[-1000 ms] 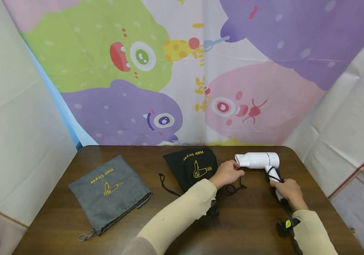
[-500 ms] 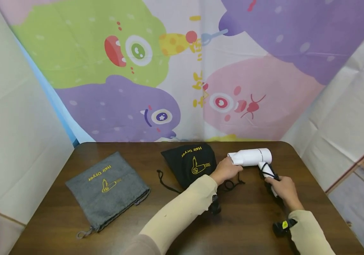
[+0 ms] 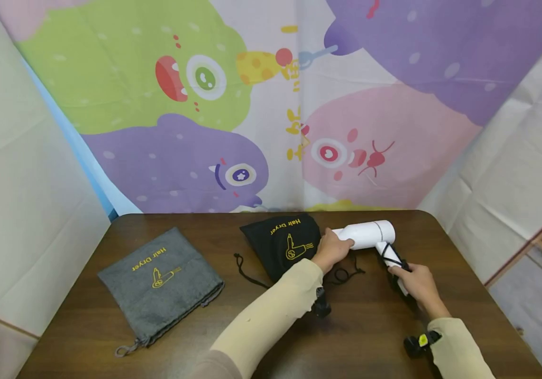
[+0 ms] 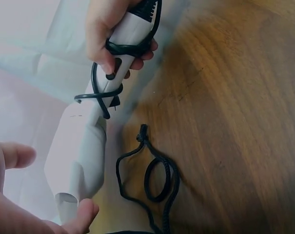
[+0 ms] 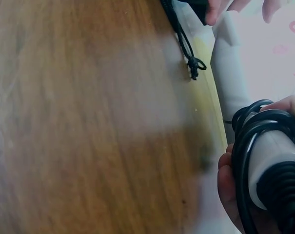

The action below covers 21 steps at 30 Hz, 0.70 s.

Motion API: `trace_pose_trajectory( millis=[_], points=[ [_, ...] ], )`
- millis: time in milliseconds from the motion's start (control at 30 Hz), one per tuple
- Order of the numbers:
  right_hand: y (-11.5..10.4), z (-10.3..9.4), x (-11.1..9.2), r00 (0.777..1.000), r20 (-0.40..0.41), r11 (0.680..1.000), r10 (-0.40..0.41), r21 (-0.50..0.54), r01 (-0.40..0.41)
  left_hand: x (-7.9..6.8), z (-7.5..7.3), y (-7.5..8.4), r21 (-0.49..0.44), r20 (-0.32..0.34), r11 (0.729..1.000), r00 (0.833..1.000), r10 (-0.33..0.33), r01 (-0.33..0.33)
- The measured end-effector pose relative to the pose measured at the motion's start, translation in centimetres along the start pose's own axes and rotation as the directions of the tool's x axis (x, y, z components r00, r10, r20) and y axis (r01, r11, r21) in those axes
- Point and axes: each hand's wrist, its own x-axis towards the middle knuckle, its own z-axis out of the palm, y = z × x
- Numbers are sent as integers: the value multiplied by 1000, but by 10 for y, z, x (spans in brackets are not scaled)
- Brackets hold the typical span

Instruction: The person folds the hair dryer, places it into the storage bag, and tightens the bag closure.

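Observation:
My right hand (image 3: 420,284) grips the handle of a white hair dryer (image 3: 365,234). A black cord (image 4: 101,97) is wound round that handle. The dryer's barrel points left, its nozzle (image 4: 67,197) behind my left hand (image 3: 332,250) in the head view. In the left wrist view the left thumb and a finger (image 4: 20,155) are spread on either side of the nozzle, the thumb right at its rim. Beneath that hand lies a black drawstring bag (image 3: 282,239) with yellow "Hair Dryer" print. Its opening is mostly hidden by the hand.
A grey drawstring bag (image 3: 164,268) with the same print lies flat on the left of the brown wooden table (image 3: 356,337). Black drawstrings (image 3: 346,273) trail beside the black bag. A cartoon-printed cloth (image 3: 176,163) hangs behind the table.
The right hand has brought the hair dryer leftward, closer to the black bag. The left hand has moved slightly left, and the nozzle now overlaps it. The grey bag stays put.

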Motion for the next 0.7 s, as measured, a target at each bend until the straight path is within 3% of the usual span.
trace_pose_trajectory(
  millis=[267,500,700],
  points=[
    [-7,-1,-4,1000,-17,999,-23,33,24,-1,-4,2,-141,-31,990,999,-11,6],
    [-14,-2,-12,999,-36,999,-25,31,27,-2,-7,-1,-170,-38,985,999,5,-11],
    [-18,-3,-15,998,-48,998,-47,27,49,12,-5,-10,-198,-101,978,994,50,-69]
  ],
)
